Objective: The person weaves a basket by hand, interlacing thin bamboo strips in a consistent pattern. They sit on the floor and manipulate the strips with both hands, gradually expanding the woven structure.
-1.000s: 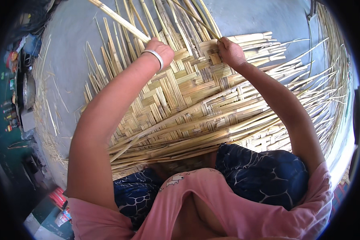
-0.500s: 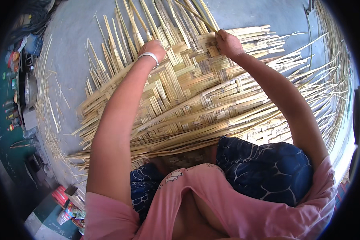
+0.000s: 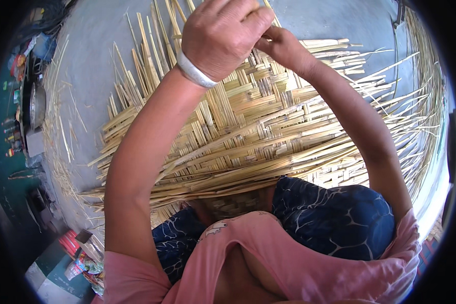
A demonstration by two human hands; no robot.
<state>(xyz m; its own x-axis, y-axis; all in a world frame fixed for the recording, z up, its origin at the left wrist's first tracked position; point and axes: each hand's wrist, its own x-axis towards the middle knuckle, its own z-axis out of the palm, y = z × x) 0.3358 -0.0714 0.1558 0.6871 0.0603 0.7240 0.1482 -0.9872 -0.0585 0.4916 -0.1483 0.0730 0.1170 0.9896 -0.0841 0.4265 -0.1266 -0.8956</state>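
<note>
My left hand [image 3: 223, 38], with a silver bangle [image 3: 195, 72] at its wrist, is raised at the top middle with fingers curled. What its fingertips grip is hidden. Close against it on the right, my right hand [image 3: 289, 50] is closed in a pinch over the mat's far edge. It held a thin split-cane strip a moment ago; its fingertips are now partly covered by the left hand. Below both hands lies a partly woven mat [image 3: 233, 109] of flat, pale yellow cane strips, with loose strip ends [image 3: 149, 50] sticking out at the far and right sides.
A bundle of loose strips [image 3: 238, 175] lies across the mat near my knees, covered in dark blue patterned cloth [image 3: 334, 218]. More long strips [image 3: 420, 101] curve along the right. At left are scattered slivers [image 3: 63, 137], a round metal pan [image 3: 37, 104] and colourful packets [image 3: 78, 266].
My left hand has lifted off the mat and moved up and right, beside my right hand. The right hand has shifted only slightly. The long strip it held is now mostly hidden.
</note>
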